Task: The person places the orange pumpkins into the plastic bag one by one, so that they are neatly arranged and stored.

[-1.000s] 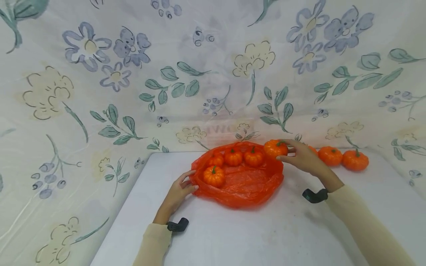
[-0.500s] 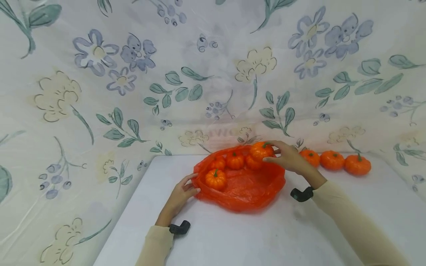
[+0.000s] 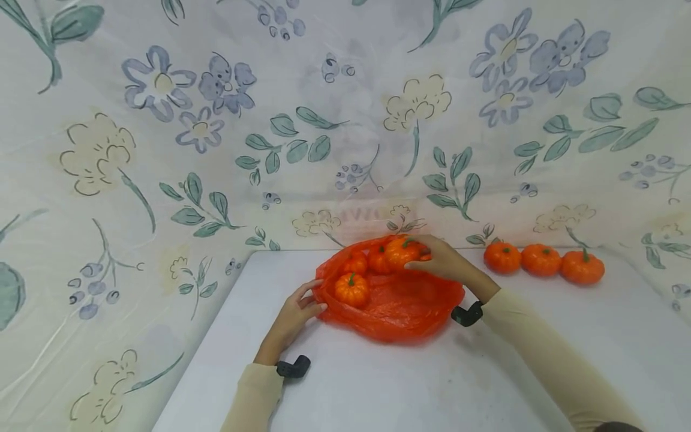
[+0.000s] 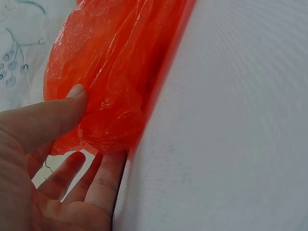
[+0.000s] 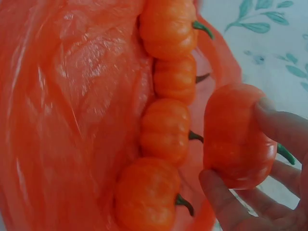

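Observation:
A red plastic bag [image 3: 399,312] lies spread on the white table, its mouth facing up. Inside it sit several small orange pumpkins with green stems, such as the front-left pumpkin [image 3: 352,290]. My right hand [image 3: 439,259] grips another pumpkin [image 5: 238,137] between thumb and fingers, above the row at the bag's back. That held pumpkin [image 3: 401,254] partly hides those behind it in the head view. My left hand [image 3: 291,315] rests against the bag's left side. The left wrist view shows the thumb [image 4: 62,115] on the plastic and the other fingers extended at its lower edge.
Three more pumpkins stand in a row at the table's back right: a left pumpkin [image 3: 502,258], a middle one and a right pumpkin [image 3: 583,267]. A flower-patterned sheet [image 3: 345,138] hangs behind the table [image 3: 378,384].
My right hand has carried its pumpkin leftward from the bag's right rim to above the back row inside. The left hand has stayed at the bag's side.

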A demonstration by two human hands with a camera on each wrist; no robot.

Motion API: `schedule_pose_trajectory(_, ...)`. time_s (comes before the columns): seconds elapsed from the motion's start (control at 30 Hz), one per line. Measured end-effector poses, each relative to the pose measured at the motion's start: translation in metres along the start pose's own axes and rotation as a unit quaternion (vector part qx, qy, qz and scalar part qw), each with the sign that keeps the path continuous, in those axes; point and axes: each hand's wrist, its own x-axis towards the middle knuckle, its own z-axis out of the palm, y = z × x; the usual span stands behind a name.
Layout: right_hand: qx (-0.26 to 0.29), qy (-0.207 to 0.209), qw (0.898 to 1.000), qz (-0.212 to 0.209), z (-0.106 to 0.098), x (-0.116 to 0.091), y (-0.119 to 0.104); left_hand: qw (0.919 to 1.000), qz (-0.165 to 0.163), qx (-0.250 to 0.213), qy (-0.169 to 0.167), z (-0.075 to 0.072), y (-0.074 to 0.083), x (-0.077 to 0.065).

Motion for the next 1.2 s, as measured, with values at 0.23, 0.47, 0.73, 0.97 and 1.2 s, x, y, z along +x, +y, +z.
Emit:
schedule_pose_trajectory(0.23,-0.011,-0.010,1.000,-0.006,0.020,0.012,-0.002,1.0000,0.002,-0.007,-0.005,-0.001,0.003,-0.002)
schedule_pose_trajectory(0.47,-0.013,-0.021,1.000,-0.011,0.030,0.015,-0.005,1.0000,-0.007,-0.006,0.000,-0.001,0.005,0.000)
schedule_pose_trajectory(0.73,-0.008,-0.052,0.999,0.004,0.042,0.013,-0.002,1.0000,-0.010,0.001,0.000,0.001,0.005,-0.001)
schedule_pose_trajectory(0.97,-0.002,-0.051,0.999,0.005,0.047,0.013,0.001,0.9999,-0.009,0.008,0.008,0.000,0.004,0.001)
schedule_pose_trajectory(1.2,-0.018,-0.059,0.998,-0.008,0.054,0.012,0.007,0.9998,-0.017,0.000,0.009,0.001,0.003,0.000)
